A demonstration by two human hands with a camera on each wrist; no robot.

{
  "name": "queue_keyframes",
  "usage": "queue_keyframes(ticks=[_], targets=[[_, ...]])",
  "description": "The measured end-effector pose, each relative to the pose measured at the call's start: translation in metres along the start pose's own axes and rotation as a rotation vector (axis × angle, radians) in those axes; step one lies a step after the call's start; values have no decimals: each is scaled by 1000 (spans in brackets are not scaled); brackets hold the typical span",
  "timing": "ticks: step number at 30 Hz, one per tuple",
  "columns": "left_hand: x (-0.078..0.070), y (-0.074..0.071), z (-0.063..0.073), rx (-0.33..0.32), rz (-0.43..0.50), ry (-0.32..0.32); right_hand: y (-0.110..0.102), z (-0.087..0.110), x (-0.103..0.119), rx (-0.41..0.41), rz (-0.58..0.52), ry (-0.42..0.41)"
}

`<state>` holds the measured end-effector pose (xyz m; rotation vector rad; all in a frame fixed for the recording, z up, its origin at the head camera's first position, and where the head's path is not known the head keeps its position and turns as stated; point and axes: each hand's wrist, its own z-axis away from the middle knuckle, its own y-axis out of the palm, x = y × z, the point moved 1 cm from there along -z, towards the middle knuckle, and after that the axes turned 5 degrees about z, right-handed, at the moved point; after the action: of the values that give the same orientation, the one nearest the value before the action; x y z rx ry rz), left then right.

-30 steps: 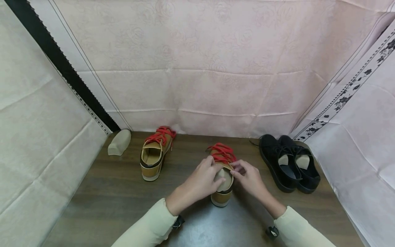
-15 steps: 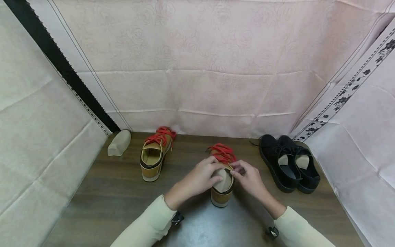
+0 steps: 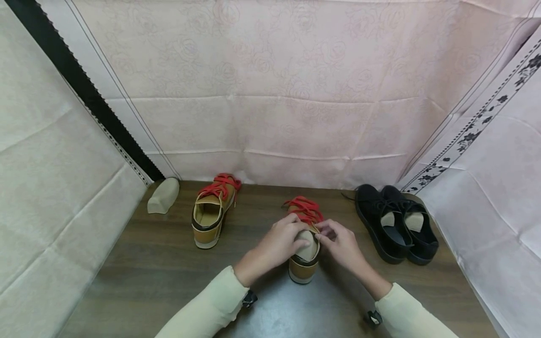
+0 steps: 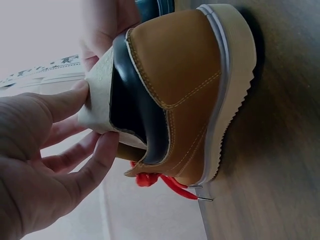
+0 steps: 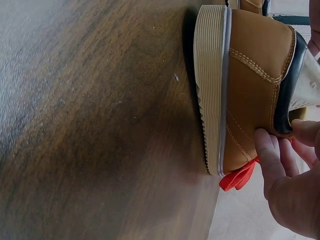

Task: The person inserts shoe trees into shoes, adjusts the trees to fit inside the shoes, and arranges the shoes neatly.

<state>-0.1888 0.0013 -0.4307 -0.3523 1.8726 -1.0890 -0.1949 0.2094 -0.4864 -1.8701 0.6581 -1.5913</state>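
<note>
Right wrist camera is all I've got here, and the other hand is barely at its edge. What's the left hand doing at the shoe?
Observer: The left hand pinches the pale insert at the opening of the near tan shoe.
Operator: The other tan shoe is cut off in my picture. Is there an insert in it?
Observer: None shows in its opening, seen from the head camera.
Operator: Anything lying farther left?
Observer: Yes, a loose insert lies to the left of that shoe.
</note>
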Motion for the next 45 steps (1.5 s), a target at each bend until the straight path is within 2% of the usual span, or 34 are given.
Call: queue_keyframes(ticks=[5,12,20,26,29,37,45], targets=[[1,7,-2,-12,-26,-24,1,0,0,2,-2,11],[2,13,-3,-41,-83,1,1,0,0,1,1,8],[1,16,-3,-43,-52,-14,0,0,0,-2,9,-3],[2,21,-1,-51,-63,-23,0,0,2,2,8,-4],[1,24,0,-62,-86,-5,-1,0,1,0,9,-5],[0,32,3,-118,-239,100,-1,0,2,5,19,1],[1,26,4,-107,-283,119,-1,0,4,4,14,2]])
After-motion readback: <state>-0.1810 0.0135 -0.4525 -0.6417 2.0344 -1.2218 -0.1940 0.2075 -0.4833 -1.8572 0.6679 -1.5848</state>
